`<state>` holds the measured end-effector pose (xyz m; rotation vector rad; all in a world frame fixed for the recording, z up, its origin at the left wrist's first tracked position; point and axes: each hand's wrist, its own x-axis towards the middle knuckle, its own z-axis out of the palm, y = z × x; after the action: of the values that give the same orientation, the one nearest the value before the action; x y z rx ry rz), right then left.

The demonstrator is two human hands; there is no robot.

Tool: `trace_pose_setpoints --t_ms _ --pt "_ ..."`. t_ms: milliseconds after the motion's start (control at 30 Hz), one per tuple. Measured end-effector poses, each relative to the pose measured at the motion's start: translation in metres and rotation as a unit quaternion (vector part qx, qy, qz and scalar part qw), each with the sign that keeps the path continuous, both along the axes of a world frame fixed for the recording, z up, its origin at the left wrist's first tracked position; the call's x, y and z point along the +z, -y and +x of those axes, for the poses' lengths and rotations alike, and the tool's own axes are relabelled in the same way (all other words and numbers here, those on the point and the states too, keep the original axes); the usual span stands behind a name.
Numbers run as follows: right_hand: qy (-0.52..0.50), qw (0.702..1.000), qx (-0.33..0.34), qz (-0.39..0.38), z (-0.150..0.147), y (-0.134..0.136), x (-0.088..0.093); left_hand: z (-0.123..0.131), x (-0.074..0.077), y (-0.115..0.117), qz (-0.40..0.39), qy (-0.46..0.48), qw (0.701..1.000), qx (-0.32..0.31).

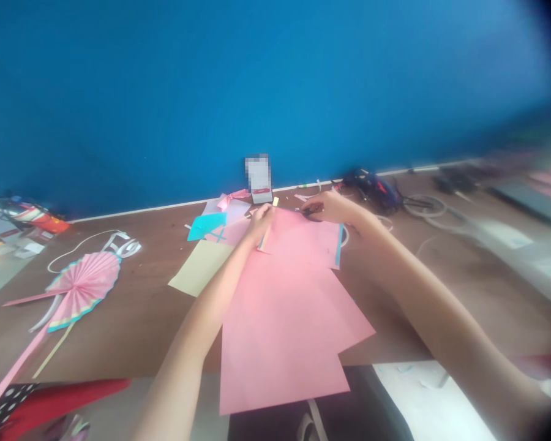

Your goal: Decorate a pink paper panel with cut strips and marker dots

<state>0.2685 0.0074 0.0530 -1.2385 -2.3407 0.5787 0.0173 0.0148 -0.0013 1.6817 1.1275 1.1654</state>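
My left hand point(261, 220) is closed in a pinch at the far end of the pink sheets, with a narrow pale yellow paper strip point(266, 236) between its fingers. My right hand point(329, 206) is wrapped round the dark handles of a pair of scissors point(310, 212). The blades point left toward my left hand, and blur hides exactly where they meet the paper. Large pink paper sheets point(280, 331) lie between my forearms and hang over the table's near edge. Beneath my right hand is a pink sheet with a blue border point(338, 245).
A pleated pink paper fan point(89, 282) with blue and yellow edging lies on the brown table point(133, 331) at left. Yellow paper point(199, 266) and blue paper point(206, 226) lie beside my left arm. A phone-like device point(259, 177) leans against the blue wall. Cables point(425, 206) lie at right.
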Motion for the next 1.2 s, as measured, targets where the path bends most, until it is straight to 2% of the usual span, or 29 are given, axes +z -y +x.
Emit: trace_pose_setpoints --t_ms 467,633,900,1200 --pt "-0.002 1.0 -0.005 -0.004 -0.0026 0.0009 0.0013 -0.002 -0.0073 -0.0062 0.008 0.02 1.0 -0.014" --pt "0.0 1.0 -0.003 -0.007 -0.003 0.0022 0.0034 -0.0011 -0.0074 -0.0076 0.004 0.023 1.0 -0.009" --pt "-0.001 1.0 0.004 -0.003 -0.0006 -0.0021 -0.0041 -0.0009 -0.0033 -0.0051 -0.01 0.011 1.0 -0.009" --pt "-0.001 1.0 -0.005 0.005 -0.0024 0.0002 0.0 -0.002 -0.0041 -0.0049 -0.012 0.027 0.999 -0.019"
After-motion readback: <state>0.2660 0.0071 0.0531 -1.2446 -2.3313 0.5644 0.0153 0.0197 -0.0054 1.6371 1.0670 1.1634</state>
